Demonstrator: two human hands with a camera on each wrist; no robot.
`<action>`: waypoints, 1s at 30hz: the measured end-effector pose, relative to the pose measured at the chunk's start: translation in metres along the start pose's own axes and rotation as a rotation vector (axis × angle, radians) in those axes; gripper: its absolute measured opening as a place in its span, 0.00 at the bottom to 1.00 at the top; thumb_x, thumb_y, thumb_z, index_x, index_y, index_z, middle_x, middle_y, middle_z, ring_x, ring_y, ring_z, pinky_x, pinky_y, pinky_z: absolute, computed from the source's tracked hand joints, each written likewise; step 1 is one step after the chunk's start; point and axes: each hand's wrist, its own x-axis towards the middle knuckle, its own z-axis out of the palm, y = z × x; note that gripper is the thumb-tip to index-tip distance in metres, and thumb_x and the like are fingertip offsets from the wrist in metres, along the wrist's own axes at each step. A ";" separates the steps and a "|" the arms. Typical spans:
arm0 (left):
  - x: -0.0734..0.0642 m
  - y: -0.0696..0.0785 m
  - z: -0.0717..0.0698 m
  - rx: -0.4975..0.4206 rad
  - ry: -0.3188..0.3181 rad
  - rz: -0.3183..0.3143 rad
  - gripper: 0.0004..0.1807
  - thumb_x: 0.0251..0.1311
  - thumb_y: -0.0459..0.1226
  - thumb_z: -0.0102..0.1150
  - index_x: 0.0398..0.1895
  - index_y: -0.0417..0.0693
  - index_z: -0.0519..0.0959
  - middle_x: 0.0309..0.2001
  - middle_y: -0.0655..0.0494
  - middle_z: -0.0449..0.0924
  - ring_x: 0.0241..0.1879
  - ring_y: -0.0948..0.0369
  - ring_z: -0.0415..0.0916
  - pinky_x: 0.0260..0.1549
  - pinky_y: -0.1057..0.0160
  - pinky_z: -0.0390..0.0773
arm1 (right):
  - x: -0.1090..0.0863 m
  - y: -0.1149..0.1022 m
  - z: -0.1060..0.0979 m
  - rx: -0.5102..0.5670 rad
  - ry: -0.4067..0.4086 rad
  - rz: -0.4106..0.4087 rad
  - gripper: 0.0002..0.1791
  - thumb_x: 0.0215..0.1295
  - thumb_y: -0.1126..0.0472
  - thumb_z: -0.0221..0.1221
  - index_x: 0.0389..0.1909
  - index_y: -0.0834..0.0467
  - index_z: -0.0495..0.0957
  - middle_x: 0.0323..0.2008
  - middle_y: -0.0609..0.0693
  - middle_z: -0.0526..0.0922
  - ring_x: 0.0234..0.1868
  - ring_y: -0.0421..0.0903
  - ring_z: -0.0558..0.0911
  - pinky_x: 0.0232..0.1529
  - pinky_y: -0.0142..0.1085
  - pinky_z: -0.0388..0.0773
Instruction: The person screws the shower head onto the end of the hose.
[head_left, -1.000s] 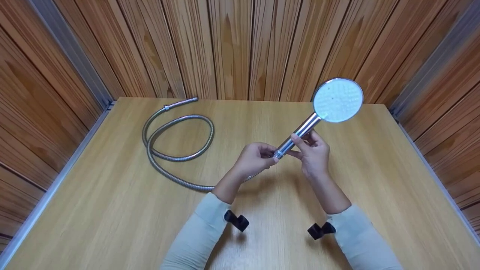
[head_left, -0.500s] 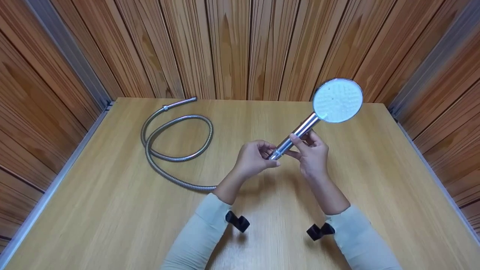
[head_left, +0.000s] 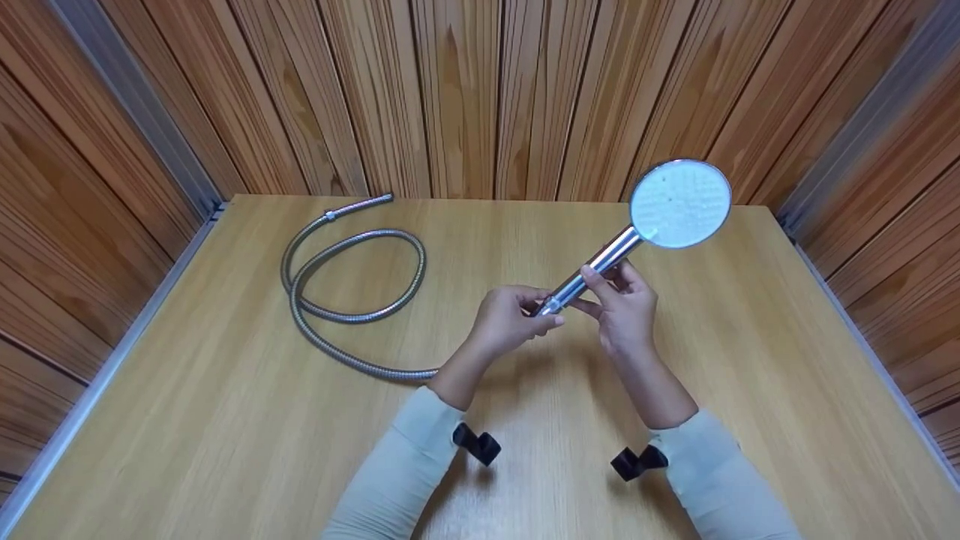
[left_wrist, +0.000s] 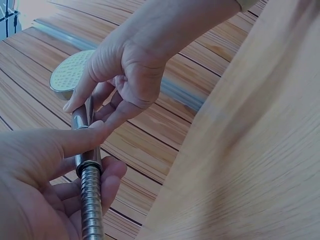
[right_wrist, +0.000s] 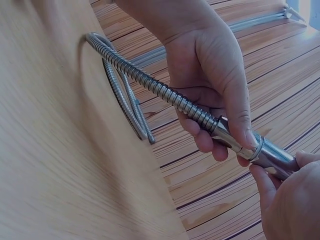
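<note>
A chrome handheld shower head (head_left: 681,204) is held up above the table, its round white spray face turned toward the head camera. My right hand (head_left: 630,309) grips its handle (head_left: 600,264) between thumb and fingers. At the handle's lower end, my left hand (head_left: 504,321) pinches the metal end fitting (right_wrist: 231,138) of a ribbed shower hose (right_wrist: 162,91). Fitting and handle meet in line in the right wrist view. From below the left hand, the hose runs down to the table; the left forearm hides a stretch of it in the head view.
The rest of the hose lies in a loose loop on the left of the wooden table (head_left: 225,420), its free end (head_left: 375,201) near the back edge. Wood-plank walls (head_left: 465,97) with metal rails close off the back and sides. Black mounts (head_left: 477,444) sit at both wrists.
My left thumb and fingers have shifted about the fitting, loosening half a second ago and closing on it again. The shower head has moved very slightly right; the right hand keeps its hold.
</note>
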 end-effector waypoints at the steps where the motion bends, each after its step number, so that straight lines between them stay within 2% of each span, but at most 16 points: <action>1: 0.000 0.000 0.000 -0.011 -0.011 -0.010 0.13 0.56 0.40 0.70 0.45 0.54 0.87 0.30 0.60 0.82 0.29 0.62 0.78 0.28 0.66 0.79 | 0.000 0.000 0.000 -0.002 -0.001 -0.006 0.21 0.57 0.66 0.68 0.51 0.66 0.76 0.40 0.56 0.73 0.39 0.48 0.81 0.38 0.49 0.82; 4: 0.000 0.001 -0.004 -0.052 -0.065 -0.013 0.12 0.60 0.39 0.67 0.47 0.53 0.86 0.33 0.57 0.81 0.30 0.61 0.78 0.29 0.65 0.79 | 0.001 -0.001 0.000 -0.010 0.001 -0.015 0.23 0.57 0.66 0.68 0.51 0.68 0.75 0.39 0.56 0.73 0.39 0.48 0.81 0.38 0.49 0.82; 8: 0.000 0.003 -0.011 -0.141 -0.159 -0.017 0.14 0.63 0.30 0.61 0.51 0.45 0.83 0.38 0.52 0.80 0.35 0.58 0.79 0.35 0.64 0.80 | 0.002 0.000 -0.002 -0.016 0.013 -0.017 0.20 0.57 0.66 0.69 0.48 0.66 0.76 0.39 0.56 0.73 0.38 0.48 0.81 0.38 0.48 0.82; 12: 0.000 0.002 -0.014 -0.160 -0.194 -0.043 0.14 0.62 0.26 0.59 0.49 0.40 0.83 0.38 0.49 0.82 0.36 0.58 0.80 0.39 0.63 0.80 | 0.004 0.000 -0.003 -0.001 0.019 -0.020 0.15 0.58 0.67 0.68 0.45 0.64 0.76 0.37 0.54 0.73 0.37 0.47 0.81 0.37 0.49 0.82; 19: 0.000 0.003 -0.015 -0.098 -0.157 -0.065 0.08 0.59 0.28 0.64 0.42 0.42 0.84 0.35 0.53 0.82 0.35 0.59 0.81 0.37 0.63 0.81 | 0.001 -0.002 -0.002 -0.004 0.006 -0.013 0.15 0.58 0.67 0.67 0.45 0.63 0.76 0.37 0.54 0.73 0.37 0.47 0.81 0.38 0.49 0.82; 25: -0.001 0.004 -0.014 -0.055 -0.088 -0.067 0.12 0.54 0.30 0.70 0.41 0.45 0.81 0.37 0.54 0.80 0.34 0.59 0.79 0.34 0.64 0.81 | 0.000 -0.003 -0.001 0.000 -0.006 -0.002 0.19 0.57 0.65 0.68 0.49 0.64 0.76 0.39 0.56 0.73 0.39 0.48 0.81 0.39 0.49 0.82; 30: 0.000 0.004 -0.012 0.012 -0.065 -0.067 0.13 0.50 0.32 0.74 0.40 0.49 0.84 0.37 0.57 0.79 0.36 0.58 0.76 0.34 0.64 0.78 | 0.000 -0.003 -0.001 0.005 0.000 0.011 0.22 0.58 0.66 0.68 0.52 0.67 0.74 0.39 0.55 0.73 0.40 0.48 0.80 0.39 0.50 0.82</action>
